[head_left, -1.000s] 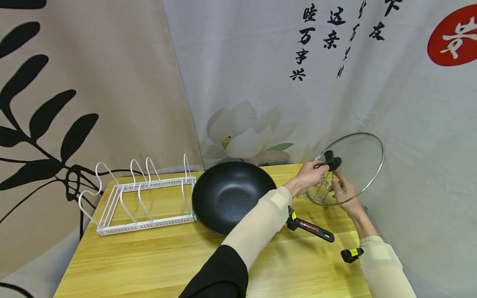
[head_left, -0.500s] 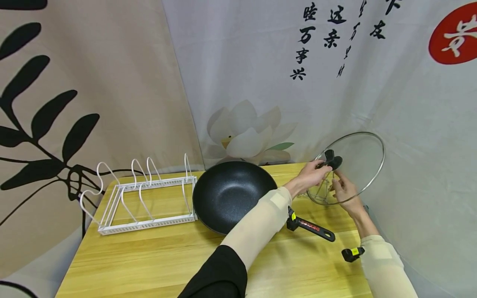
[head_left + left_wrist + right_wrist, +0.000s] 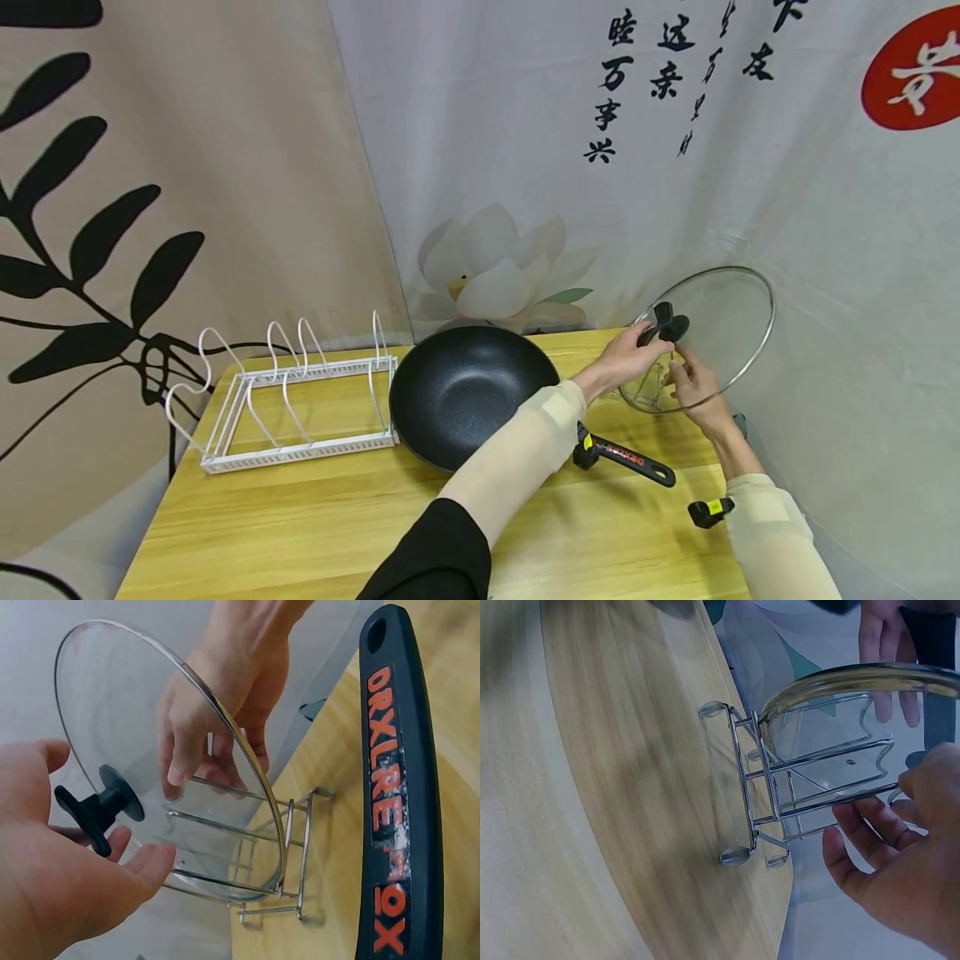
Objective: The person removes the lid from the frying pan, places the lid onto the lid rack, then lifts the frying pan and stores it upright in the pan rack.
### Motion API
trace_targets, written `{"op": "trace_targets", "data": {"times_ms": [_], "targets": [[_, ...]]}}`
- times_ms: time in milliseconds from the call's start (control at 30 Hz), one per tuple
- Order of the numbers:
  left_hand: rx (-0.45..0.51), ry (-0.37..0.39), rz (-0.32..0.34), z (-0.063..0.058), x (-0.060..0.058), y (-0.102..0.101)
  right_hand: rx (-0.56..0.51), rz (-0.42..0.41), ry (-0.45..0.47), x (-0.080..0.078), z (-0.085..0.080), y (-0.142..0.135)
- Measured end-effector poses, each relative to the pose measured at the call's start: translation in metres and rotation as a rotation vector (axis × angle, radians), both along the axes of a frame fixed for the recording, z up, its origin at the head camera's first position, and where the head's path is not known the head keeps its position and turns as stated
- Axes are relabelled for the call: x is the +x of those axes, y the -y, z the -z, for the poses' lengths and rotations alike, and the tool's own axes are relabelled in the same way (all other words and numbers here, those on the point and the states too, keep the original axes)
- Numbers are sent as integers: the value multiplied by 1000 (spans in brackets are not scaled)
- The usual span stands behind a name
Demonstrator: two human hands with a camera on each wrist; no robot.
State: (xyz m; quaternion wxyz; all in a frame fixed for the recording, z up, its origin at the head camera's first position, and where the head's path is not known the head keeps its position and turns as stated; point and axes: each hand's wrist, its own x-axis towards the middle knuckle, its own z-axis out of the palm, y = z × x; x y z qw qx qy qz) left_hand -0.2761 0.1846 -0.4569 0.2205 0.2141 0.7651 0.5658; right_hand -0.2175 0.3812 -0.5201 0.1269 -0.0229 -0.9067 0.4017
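A glass lid (image 3: 142, 697) with a metal rim and a black knob (image 3: 94, 810) leans upright in a wire lid rack (image 3: 300, 862) at the table's right back. Around the knob lies my left hand (image 3: 626, 357), its fingers spread loosely; in the left wrist view (image 3: 90, 885) I see no firm grip. Behind the glass, my right hand (image 3: 693, 387) pinches a wire of the rack between thumb and fingers, as the right wrist view (image 3: 907, 847) shows. The lower part of the lid sits between the rack's wires.
A black wok (image 3: 472, 396) stands mid-table, its handle (image 3: 633, 462) pointing right beneath my left forearm. Left of it is a white rack (image 3: 300, 450) with several curved dividers. A printed cloth (image 3: 525, 167) hangs behind the wooden table (image 3: 300, 517).
My left hand's fingers have loosened a little and shifted slightly about the knob. Lid, wire rack and right hand look the same.
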Motion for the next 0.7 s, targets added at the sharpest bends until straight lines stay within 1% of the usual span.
{"op": "trace_targets", "data": {"times_ms": [200, 433, 700], "targets": [[4, -60, 19, 1, -1, 7, 1, -1, -1, -1, 0, 0], [-88, -126, 16, -3, 2, 17, -8, -16, -5, -1, 0, -1], [-137, -228, 19, -6, 5, 28, -15, -25, -7, -2, 2, -2]]}}
